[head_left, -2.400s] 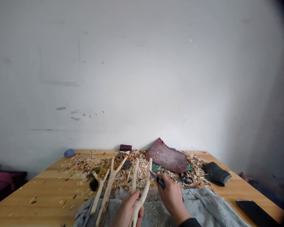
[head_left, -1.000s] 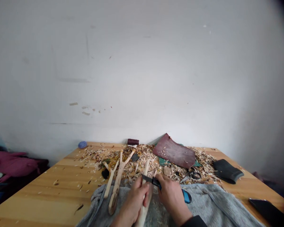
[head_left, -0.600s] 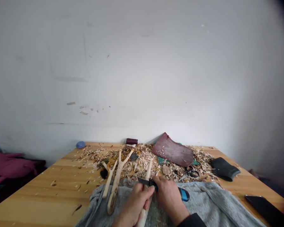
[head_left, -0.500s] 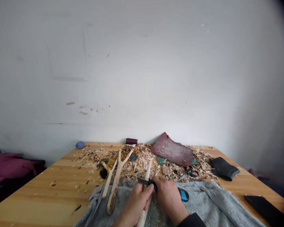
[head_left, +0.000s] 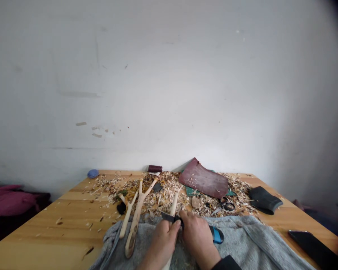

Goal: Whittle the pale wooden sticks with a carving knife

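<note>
My left hand [head_left: 163, 240] is wrapped around a pale peeled stick [head_left: 174, 204], its thumb against the back of a knife near the blade [head_left: 168, 216]. The stick points away from me, and its lower end shows below my hand. My right hand [head_left: 196, 234] grips the knife's black and blue handle [head_left: 217, 235], which sticks out to the right. The blade lies across the stick, pointing left. Left of my hands, two forked wooden pieces, a longer one [head_left: 135, 221] and a shorter one [head_left: 126, 219], rest partly on a grey cloth [head_left: 236, 240].
Wood shavings [head_left: 169, 182] cover the back of the wooden table [head_left: 45, 232]. Among them lie maroon leather [head_left: 204, 180], scissors [head_left: 225, 206] and a thread spool [head_left: 154, 168]. A black curved piece [head_left: 266, 200] and a phone [head_left: 312, 245] lie right; a blue roundish object [head_left: 92, 173] sits back left.
The view has shifted slightly. Both hands keep their holds, and the blade sits a little lower on the stick relative to its far tip.
</note>
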Motion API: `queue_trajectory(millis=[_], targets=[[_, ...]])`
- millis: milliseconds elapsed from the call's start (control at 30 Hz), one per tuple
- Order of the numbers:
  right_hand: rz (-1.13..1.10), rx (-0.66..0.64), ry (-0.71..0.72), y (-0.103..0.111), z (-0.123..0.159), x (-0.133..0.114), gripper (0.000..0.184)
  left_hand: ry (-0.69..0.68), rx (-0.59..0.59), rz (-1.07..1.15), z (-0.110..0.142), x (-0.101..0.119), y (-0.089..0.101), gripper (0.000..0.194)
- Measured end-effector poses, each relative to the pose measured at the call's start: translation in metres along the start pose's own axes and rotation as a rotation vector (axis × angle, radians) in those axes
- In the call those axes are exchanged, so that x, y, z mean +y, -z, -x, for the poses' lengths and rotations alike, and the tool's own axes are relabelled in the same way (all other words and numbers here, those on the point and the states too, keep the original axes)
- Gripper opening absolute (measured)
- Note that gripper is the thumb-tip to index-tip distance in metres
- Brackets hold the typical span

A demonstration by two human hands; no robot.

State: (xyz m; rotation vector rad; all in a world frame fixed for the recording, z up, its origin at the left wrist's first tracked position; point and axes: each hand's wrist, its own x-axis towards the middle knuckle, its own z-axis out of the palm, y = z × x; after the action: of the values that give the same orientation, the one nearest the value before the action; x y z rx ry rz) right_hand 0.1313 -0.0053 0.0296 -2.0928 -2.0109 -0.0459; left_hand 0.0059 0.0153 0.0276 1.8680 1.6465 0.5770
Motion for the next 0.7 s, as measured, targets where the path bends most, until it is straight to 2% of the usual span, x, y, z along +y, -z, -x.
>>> queue_trajectory(millis=[233,400,600,700], targets=[[0.056,-0.008,-0.054,0.003,0.003,-0.009,0.036,-0.021,0.005,-0.035,-0.002,-0.002,0.001,0.032],[0.013,-0.027,-0.104,0.005,0.002,-0.011,0.040,-0.047,0.048,0.010,-0.004,0.000,-0.003,0.026],[-0.066,-0.032,-0.031,0.007,0.001,-0.009,0.034,-0.126,0.025,0.270,-0.005,-0.009,-0.005,0.023],[-0.094,-0.039,-0.017,0.008,0.002,-0.009,0.033,-0.101,0.015,0.319,-0.004,-0.011,-0.003,0.023]])
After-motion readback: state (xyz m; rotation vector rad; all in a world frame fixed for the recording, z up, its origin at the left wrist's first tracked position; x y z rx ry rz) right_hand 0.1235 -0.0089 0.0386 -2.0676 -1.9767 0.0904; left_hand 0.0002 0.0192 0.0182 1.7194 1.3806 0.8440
